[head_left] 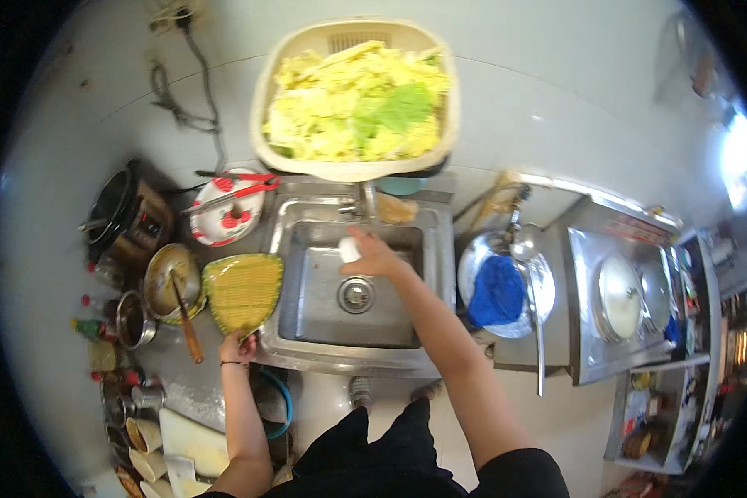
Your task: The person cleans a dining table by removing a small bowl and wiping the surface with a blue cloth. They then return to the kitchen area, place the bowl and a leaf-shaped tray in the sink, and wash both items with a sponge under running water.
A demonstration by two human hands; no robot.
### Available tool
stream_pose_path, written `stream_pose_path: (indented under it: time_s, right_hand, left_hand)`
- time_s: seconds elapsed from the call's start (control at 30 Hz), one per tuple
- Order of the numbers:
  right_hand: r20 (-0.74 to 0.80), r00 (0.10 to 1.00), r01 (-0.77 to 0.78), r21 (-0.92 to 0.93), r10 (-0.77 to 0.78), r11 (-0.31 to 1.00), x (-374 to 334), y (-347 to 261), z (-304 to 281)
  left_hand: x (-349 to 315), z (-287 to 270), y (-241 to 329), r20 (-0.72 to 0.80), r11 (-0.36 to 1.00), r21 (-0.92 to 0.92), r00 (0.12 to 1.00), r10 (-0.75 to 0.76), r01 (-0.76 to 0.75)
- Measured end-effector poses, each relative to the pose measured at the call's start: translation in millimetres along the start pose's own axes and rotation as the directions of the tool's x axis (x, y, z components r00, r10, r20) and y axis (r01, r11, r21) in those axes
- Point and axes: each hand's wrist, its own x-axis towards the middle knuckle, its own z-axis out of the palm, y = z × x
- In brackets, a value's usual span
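Note:
My left hand (pixel 238 347) pinches the near edge of a yellow, ribbed, rounded-triangular tray (pixel 243 290) with a green patterned rim. The tray sits just left of the metal sink (pixel 295 328). My right hand (pixel 373 254) reaches over the basin, below the faucet (pixel 367 199), its fingers closed on a small white rounded object (pixel 349 249) whose kind I cannot make out. Under that hand, the sink's drain (pixel 356 295) shows in the bottom of the basin.
A cream basket (pixel 261 137) full of cut cabbage stands behind the sink. A plate (pixel 224 217) with red tongs lies at left, near a pan (pixel 173 274) and cooker (pixel 133 217). A metal basin (pixel 544 290) with a blue cloth and ladle is right, before the stove (pixel 585 332).

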Motion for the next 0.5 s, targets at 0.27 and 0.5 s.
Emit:
stream_pose_path:
  time_s: [0.27,0.5]
  right_hand:
    - [-0.106,0.990,-0.117,-0.249,0.093,0.961,-26,-3,2]
    - [-0.067,0.997,-0.034,-0.181,0.022,0.983,-55,-23,-15]
  left_hand:
    - [-16,16,-24,0.217,0.992,-0.106,0.975,-0.047,0.071]
    - [-73,75,-56,0.364,0.953,0.269,0.931,0.037,-0.143]
